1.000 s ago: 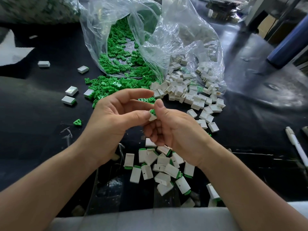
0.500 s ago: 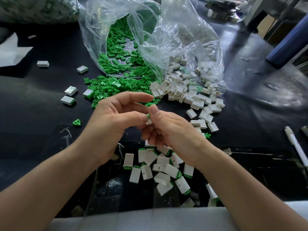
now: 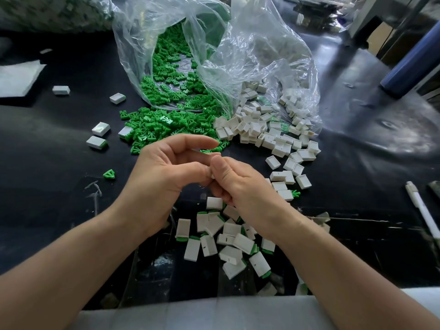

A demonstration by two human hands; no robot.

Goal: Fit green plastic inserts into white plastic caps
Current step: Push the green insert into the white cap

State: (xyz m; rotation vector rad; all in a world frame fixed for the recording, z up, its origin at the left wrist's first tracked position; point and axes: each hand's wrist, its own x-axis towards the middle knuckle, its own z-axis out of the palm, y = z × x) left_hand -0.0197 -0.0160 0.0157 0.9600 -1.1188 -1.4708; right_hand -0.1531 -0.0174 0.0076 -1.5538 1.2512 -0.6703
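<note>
My left hand [image 3: 166,172] and my right hand [image 3: 235,184] meet at mid-table, thumbs together, pinching one small white cap [image 3: 212,175] between them. Only a sliver of the cap shows; the green insert is hidden by my fingers. Behind the hands, loose green inserts [image 3: 166,125] spill from a clear plastic bag [image 3: 214,55], with a heap of empty white caps [image 3: 269,132] to their right. Several fitted caps with green ends [image 3: 228,239] lie in a pile under my right wrist.
A few stray white caps [image 3: 100,129] and one green insert [image 3: 109,174] lie at the left. A white pen [image 3: 421,208] lies at the right edge. A blue cylinder [image 3: 412,65] stands at the back right, white paper [image 3: 16,77] at the far left.
Both hands have sunk slightly toward me, and the green tip seen between the thumbs a second ago is out of sight now.
</note>
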